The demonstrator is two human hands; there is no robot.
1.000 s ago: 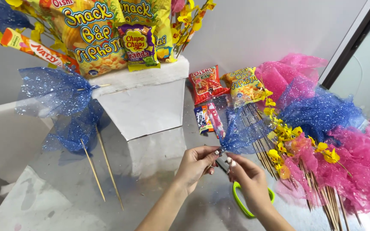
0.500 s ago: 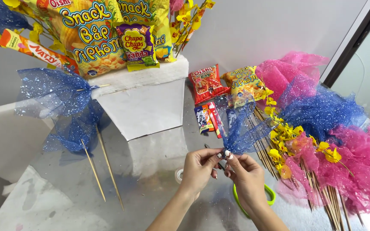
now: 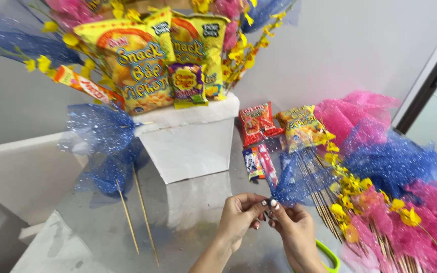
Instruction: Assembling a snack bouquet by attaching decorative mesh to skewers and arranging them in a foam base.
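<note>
Blue mesh: a gathered piece of glittery blue netting (image 3: 299, 184) sits pinched at its base, above the grey tabletop (image 3: 188, 222).
Left hand (image 3: 238, 217): fingertips closed on the gather.
Right hand (image 3: 294, 230): clamped beside it, touching.
Risk: the slippery netting could spring open if either pinch loosens.

What the fingertips of the left hand (image 3: 239, 215) and right hand (image 3: 292, 227) pinch at the blue mesh tuft (image 3: 299, 183) is too small to tell. Below the right hand, the green loop (image 3: 328, 254) runs off the bottom edge.
</note>
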